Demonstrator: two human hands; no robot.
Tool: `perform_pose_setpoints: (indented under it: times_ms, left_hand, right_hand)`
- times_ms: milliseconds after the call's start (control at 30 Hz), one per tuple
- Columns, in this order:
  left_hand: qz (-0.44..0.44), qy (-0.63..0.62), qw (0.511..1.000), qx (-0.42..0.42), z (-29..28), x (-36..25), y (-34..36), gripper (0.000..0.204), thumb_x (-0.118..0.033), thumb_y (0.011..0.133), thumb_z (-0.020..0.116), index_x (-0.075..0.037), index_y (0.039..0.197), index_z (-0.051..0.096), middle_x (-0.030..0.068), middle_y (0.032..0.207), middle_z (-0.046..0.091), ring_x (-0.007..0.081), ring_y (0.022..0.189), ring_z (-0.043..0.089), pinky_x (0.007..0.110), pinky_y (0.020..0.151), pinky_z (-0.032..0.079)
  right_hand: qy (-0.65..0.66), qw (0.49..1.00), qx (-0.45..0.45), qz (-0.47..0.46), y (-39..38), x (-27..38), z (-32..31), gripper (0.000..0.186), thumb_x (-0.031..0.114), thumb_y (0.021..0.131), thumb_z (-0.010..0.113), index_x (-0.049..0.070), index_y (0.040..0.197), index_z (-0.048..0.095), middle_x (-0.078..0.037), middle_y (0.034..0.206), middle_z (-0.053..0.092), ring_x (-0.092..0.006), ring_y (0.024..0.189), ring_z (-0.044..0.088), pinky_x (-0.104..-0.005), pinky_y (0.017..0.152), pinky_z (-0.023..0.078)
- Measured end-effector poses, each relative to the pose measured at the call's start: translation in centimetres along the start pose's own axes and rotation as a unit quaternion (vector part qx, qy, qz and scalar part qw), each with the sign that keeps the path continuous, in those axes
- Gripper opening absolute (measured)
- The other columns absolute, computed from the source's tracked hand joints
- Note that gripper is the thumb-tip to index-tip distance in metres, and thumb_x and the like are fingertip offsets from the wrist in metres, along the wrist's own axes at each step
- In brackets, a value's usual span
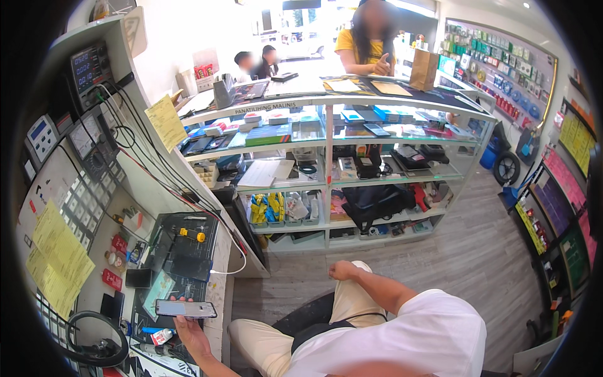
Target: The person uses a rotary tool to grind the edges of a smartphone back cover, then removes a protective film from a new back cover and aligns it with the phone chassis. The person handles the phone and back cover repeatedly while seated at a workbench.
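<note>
My left hand (pixel 193 336) holds a smartphone (pixel 186 308) over the workbench at the left, its fingers closed around the near edge. The phone lies nearly flat, its face up with a pale area at its left part. My right hand (pixel 343 270) rests on my right knee, its fingers curled in with nothing seen in them. Under and beyond the phone lies a dark work mat (pixel 188 251) with two small yellow pieces (pixel 200 237). A light green sheet (pixel 160 290) is next to the phone. A small white bottle (pixel 162 336) lies just left of my left hand.
A glass-shelved counter (pixel 326 169) stands ahead, with a person in yellow (pixel 364 47) behind it. Bench instruments (pixel 94 144) and cables (pixel 169 169) run along the left wall. A round ring-shaped lamp (pixel 97 339) is at lower left. Yellow paper slips (pixel 166 121) hang nearby.
</note>
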State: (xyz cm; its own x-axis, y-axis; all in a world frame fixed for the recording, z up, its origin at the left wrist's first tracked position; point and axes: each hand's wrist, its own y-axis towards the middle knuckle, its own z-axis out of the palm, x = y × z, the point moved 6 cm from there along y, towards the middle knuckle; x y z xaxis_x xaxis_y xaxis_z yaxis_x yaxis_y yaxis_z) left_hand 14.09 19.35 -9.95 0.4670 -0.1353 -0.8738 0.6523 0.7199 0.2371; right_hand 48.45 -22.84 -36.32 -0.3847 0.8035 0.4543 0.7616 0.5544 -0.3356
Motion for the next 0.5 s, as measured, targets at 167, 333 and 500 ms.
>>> perform_pose_setpoints:
  times_ms: [167, 333, 500]
  left_hand:
    - [-0.007, -0.006, 1.0, -0.008, 0.1, -0.02, 0.0, 0.079, -0.048, 0.101, 0.064, -0.007, 0.161, 0.033, 0.0125, 0.152, 0.048, 0.0286, 0.139, 0.049, 0.043, 0.119, 0.033]
    - [-0.011, -0.005, 1.0, -0.01, -0.12, 0.14, -0.04, 0.079, -0.048, 0.101, 0.064, -0.007, 0.161, 0.033, 0.0123, 0.152, 0.048, 0.0288, 0.139, 0.048, 0.043, 0.12, 0.032]
    - [-0.009, -0.005, 1.0, 0.002, -0.31, 0.2, 0.25, 0.079, -0.048, 0.101, 0.063, -0.008, 0.161, 0.033, 0.0121, 0.152, 0.047, 0.0289, 0.14, 0.048, 0.044, 0.12, 0.032]
  right_hand:
    - [0.001, 1.0, -0.01, -0.005, 0.28, -0.3, 0.23, 0.036, 0.036, 0.092, 0.057, 0.012, 0.11, 0.077, -0.019, 0.107, 0.075, -0.0419, 0.103, 0.07, -0.051, 0.092, 0.054]
    - [0.0, 1.0, -0.017, -0.007, 0.29, -0.49, 0.34, 0.036, 0.036, 0.092, 0.057, 0.012, 0.108, 0.077, -0.019, 0.106, 0.075, -0.0426, 0.102, 0.069, -0.0512, 0.091, 0.054]
    - [0.01, 1.0, -0.005, -0.004, 0.16, -0.37, 0.36, 0.035, 0.036, 0.092, 0.057, 0.012, 0.108, 0.077, -0.019, 0.107, 0.075, -0.0434, 0.102, 0.069, -0.0514, 0.091, 0.055]
